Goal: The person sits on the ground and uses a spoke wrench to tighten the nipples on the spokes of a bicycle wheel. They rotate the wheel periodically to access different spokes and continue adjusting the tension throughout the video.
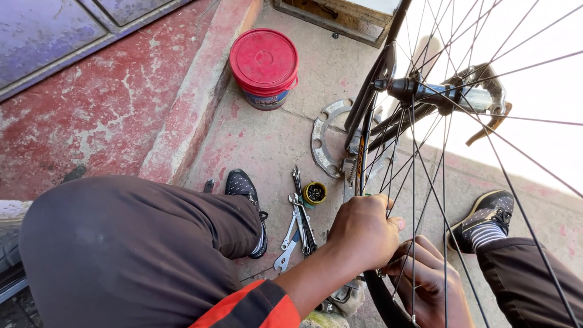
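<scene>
A bicycle wheel stands upright in front of me, its thin spokes (443, 158) running from the hub (425, 91) down to the black rim (379, 297). My left hand (364, 234) is closed over the rim's edge and the spokes there. Just behind the spokes, my right hand (432, 282) has its fingers curled and pinched around a spoke close to the rim. Whether a small tool sits in either hand is hidden. The dark fork or frame tubes (370, 97) rise beside the hub.
On the concrete floor lie several wrenches (297, 234), a small yellow tin of parts (314, 192) and a flat notched metal ring (320, 143). A red lidded bucket (264, 67) stands near a red-painted step (194, 97). My knees and shoes (243, 185) flank the wheel.
</scene>
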